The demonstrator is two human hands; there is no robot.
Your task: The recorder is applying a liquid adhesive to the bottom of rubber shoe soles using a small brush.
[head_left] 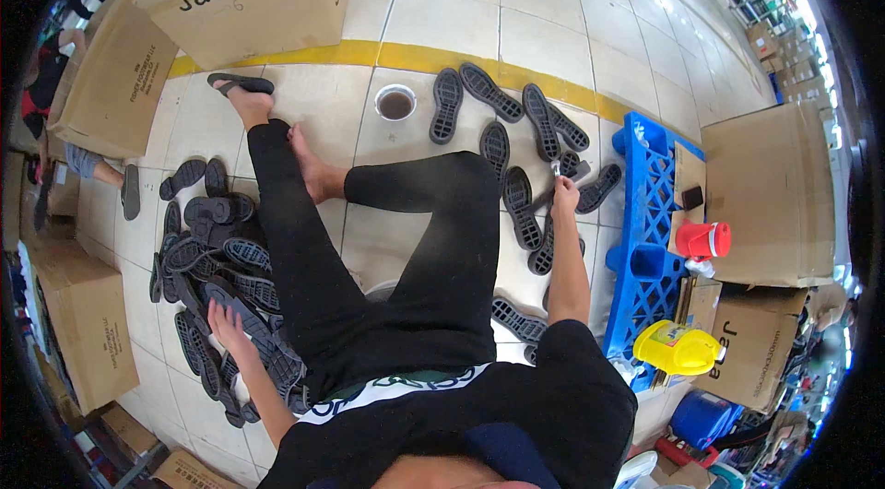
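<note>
My left hand (228,327) is over a heap of dark shoe soles (241,297) on the floor to my left. Its fingers are spread, and I see nothing held in them; whether they touch a sole I cannot tell. Out to the right, my right hand (565,193) is closed on a small pale-tipped tool (555,168), too small to name more exactly. That tool is over dark soles lying on the tiles, one of them a ridged sole (523,207) just left of the hand. More soles, such as a separate sole (446,106), are spread farther out.
A white bowl of dark liquid (395,103) stands on the floor ahead. To the right is a blue plastic pallet (643,249) with a red jug (703,239) and a yellow jug (678,348). A large cardboard box (253,5) stands far left. Another person's foot (130,192) shows at left.
</note>
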